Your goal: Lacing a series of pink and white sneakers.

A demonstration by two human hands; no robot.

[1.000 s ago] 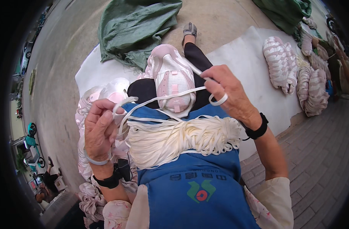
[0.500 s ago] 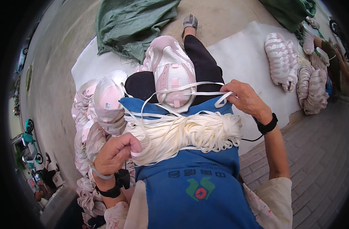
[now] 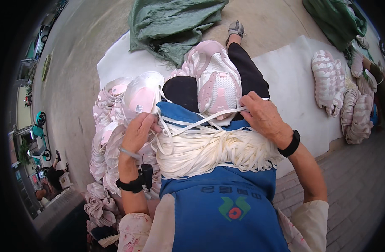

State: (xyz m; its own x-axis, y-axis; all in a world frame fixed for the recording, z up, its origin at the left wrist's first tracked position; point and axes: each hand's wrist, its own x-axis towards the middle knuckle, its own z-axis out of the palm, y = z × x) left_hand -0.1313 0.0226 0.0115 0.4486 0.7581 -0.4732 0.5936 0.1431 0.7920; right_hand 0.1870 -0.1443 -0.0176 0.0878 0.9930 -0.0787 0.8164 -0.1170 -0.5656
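Note:
A bundle of cream-white shoelaces (image 3: 217, 151) lies across my lap, over a blue apron (image 3: 226, 189). Just beyond it rests a pink-and-white sneaker upper (image 3: 219, 77) between my black-clad legs. My right hand (image 3: 264, 117) pinches a white shoelace (image 3: 209, 119) in front of the upper's near end. This lace stretches leftward above the bundle toward my left hand (image 3: 140, 131). Closed fingers of the left hand hold lace by the bundle's left end, where loose loops hang; the exact grip is partly hidden.
Many pink-and-white shoe uppers (image 3: 110, 107) are heaped at my left. More stacked uppers (image 3: 328, 82) lie on a white sheet (image 3: 295, 71) at the right. Green cloth (image 3: 175, 25) is bunched ahead. Another person (image 3: 53, 178) sits at the far left.
My left hand has risen from beside the bundle toward the shoe uppers. My right hand stays near the sneaker upper with the lace. The whole view has shifted slightly.

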